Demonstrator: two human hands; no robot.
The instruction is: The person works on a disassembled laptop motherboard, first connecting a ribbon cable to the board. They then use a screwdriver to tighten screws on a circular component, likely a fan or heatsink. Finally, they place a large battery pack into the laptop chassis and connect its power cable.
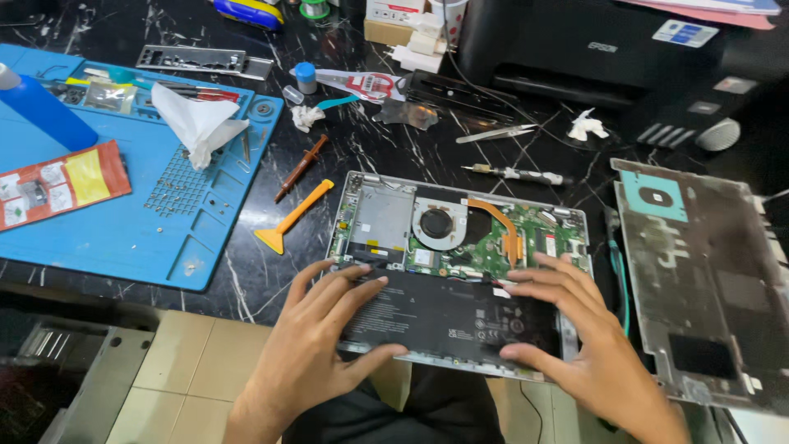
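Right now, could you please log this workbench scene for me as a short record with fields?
surface: black marble-pattern table
main item: opened laptop, bottom cover off, fan and green board exposed
left hand: grip on the left end of the black battery
right hand: grip on the battery's right end
removed cover: lies right of the laptop
pry tool: orange, left of the laptop
mat: blue, far left, crumpled tissue on it

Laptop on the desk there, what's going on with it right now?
A person has an opened laptop lying bottom-up on a black marbled table. Both bare hands rest on its flat black battery: left hand on the left end, right hand on the right. The fan and green board are exposed. The removed bottom cover lies to the right, an orange pry tool to the left.
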